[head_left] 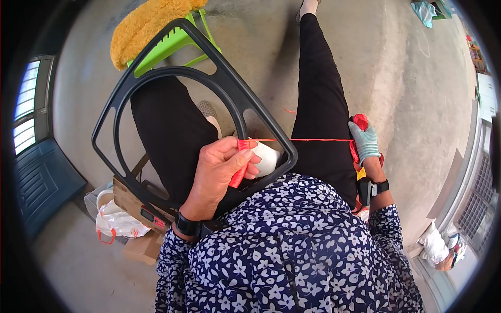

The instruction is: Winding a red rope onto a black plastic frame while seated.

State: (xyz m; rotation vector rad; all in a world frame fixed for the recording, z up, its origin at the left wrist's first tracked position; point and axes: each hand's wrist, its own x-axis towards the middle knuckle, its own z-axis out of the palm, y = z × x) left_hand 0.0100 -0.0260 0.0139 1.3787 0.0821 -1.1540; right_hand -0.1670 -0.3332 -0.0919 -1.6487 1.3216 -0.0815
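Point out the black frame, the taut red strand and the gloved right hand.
Black frame [236, 95], head view: where the ring joins the outer bar.
Taut red strand [319, 140], head view: middle of its stretched span.
Gloved right hand [366, 141], head view: back of the glove.

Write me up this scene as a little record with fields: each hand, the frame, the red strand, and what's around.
Left grip: bare, closed around red wrapping on the frame's ring
Right grip: in a striped glove, holding a red bundle
Frame: dark, round-cornered, over the lap; left thigh visible through its ring
Red strand: taut between both hands
Beyond the frame: green plastic stool, shaggy yellow cover on it
Lower left: white plastic bag, cardboard box
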